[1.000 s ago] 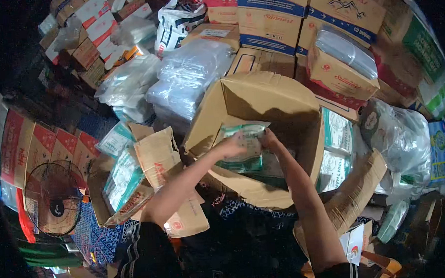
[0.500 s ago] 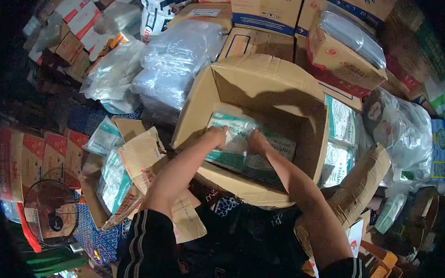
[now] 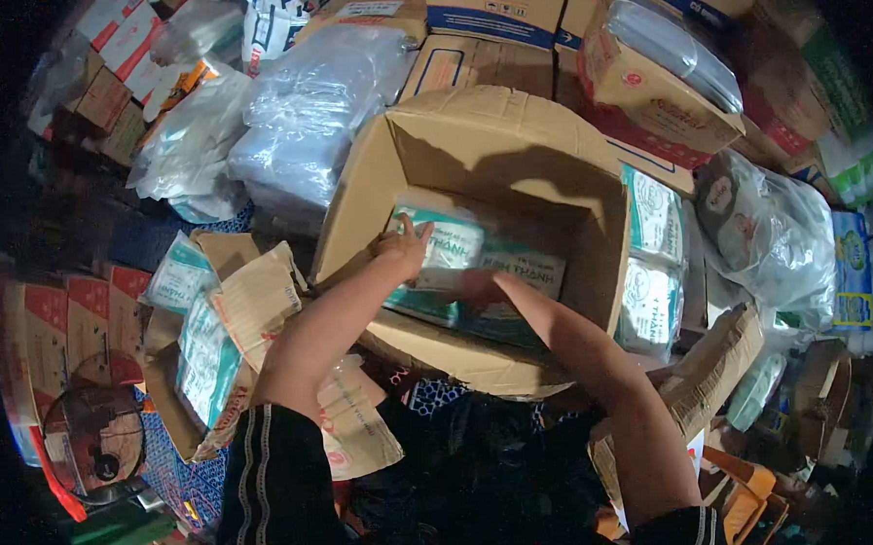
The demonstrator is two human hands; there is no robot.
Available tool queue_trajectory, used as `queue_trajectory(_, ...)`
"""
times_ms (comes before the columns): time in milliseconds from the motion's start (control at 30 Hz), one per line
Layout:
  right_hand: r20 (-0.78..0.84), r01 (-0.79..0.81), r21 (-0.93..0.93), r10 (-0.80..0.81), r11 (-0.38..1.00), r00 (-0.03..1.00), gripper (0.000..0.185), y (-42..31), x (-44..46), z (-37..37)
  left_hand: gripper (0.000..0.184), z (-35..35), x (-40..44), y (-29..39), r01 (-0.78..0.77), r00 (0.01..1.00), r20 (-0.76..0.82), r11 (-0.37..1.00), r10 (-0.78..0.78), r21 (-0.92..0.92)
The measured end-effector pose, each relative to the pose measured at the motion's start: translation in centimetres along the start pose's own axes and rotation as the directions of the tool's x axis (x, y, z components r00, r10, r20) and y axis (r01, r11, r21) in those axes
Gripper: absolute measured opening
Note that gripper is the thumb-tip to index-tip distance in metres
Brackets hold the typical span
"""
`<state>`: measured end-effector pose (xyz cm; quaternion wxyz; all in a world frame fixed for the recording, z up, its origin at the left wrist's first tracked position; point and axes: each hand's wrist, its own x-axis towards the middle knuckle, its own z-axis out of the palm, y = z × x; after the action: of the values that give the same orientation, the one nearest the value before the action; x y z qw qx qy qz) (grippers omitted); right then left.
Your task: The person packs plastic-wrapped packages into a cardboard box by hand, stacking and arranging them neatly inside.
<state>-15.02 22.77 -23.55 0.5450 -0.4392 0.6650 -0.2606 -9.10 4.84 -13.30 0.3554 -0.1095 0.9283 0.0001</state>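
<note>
A large open cardboard box (image 3: 355, 193) stands in front of me, with green-and-white plastic packets lying in its bottom. My left hand (image 3: 403, 251) is inside the box at its left wall, fingers spread, at the left edge of the upper packet (image 3: 455, 239). My right hand (image 3: 478, 288) is over the front part of the packets, smeared by motion; its fingers cannot be made out. Another green-and-white packet (image 3: 524, 272) lies to the right, partly in shadow. My right hand and forearm hide part of the packets.
At the left, a smaller torn box (image 3: 174, 401) holds similar packets, near a fan (image 3: 95, 438). More packets (image 3: 649, 302) stand against the big box's right side. Clear plastic bundles (image 3: 317, 112) and stacked cartons (image 3: 496, 70) are behind. A torn cardboard flap (image 3: 718, 372) juts out at the right.
Both hands have come off their grip on the upper packet, which now lies in the box. The left fingers have spread; the right hand has moved toward me. The view has shifted slightly.
</note>
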Motion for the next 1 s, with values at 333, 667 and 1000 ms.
queue_trajectory(333,-0.071,-0.163,0.419,0.212,0.893,0.975,0.031,-4.6,-3.6,2.5,0.073,-2.6,2.4,3.4,-0.624,0.57,-0.372,0.68,0.733,0.384)
queue_trajectory(667,0.027,0.018,-0.171,-0.013,0.985,1.0,0.032,-3.3,0.5,6.5,0.057,-2.3,2.8,5.4,-0.558,0.752,-0.133,0.731,0.645,0.393)
queue_trajectory(1000,-0.123,0.143,-0.263,-0.18,0.954,0.976,0.039,-4.2,0.1,6.9,0.07,-1.6,3.2,6.4,-0.422,0.88,-0.153,0.887,0.45,0.184)
